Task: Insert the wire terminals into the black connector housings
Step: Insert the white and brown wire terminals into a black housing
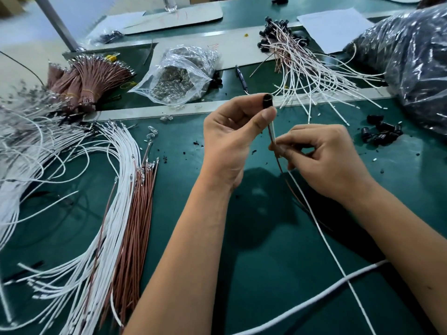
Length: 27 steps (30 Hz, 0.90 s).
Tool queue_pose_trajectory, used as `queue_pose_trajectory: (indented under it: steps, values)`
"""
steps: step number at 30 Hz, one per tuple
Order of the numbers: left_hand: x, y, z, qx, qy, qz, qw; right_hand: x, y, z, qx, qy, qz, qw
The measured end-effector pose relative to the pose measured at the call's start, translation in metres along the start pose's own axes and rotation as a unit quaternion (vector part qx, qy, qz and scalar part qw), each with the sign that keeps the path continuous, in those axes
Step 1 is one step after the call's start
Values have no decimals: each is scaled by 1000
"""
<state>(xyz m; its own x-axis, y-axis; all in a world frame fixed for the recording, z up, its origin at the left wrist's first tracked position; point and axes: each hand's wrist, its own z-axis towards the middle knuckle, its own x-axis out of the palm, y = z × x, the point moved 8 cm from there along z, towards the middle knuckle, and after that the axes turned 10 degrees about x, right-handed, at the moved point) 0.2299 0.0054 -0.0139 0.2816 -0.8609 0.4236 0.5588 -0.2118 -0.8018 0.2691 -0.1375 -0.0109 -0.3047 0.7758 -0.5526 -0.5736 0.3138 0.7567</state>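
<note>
My left hand [232, 139] pinches a small black connector housing [267, 100] between thumb and forefinger, above the green table. A white wire [321, 235] and a brown wire [278, 160] run down from the housing's lower end. My right hand [324, 155] pinches both wires a short way below the housing, and they trail toward the table's near right. Loose white wires [116, 189] and brown wires [137, 213] with metal terminals lie fanned out at the left. Several loose black housings [382, 134] sit at the right.
A clear bag of small parts [179, 76] lies beyond my hands. Finished wire-and-housing assemblies [295, 59] are piled at the back right, beside a large dark plastic bag [416, 61]. Bundled brown wires [87, 81] sit at the back left. A thick white cable [314, 298] crosses the near right.
</note>
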Motion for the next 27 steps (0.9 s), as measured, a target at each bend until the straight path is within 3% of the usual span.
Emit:
queue_pose_trajectory:
  steps: [4,7,10,15,18,21,24,27]
  values:
    - [-26,-4,5,-20,-114,-33,993,22,13,8,-5,73,-18,997]
    - [-64,-14,9,-20,-217,-102,970,39,15,29,38,129,-10,991]
    - [-107,-27,8,0,-295,-162,942,51,11,59,74,101,-40,991]
    - [-143,-33,6,17,-366,-209,907,87,13,91,104,101,-205,968]
    - [-135,-27,4,-13,-338,-139,931,98,15,95,123,141,-296,937]
    - [-116,-20,8,-44,-247,-33,968,95,14,89,132,162,-253,945]
    - [-84,-8,12,-69,-101,84,989,73,4,75,144,144,-126,971]
    - [-58,5,8,-86,4,121,989,36,-15,53,171,72,42,982]
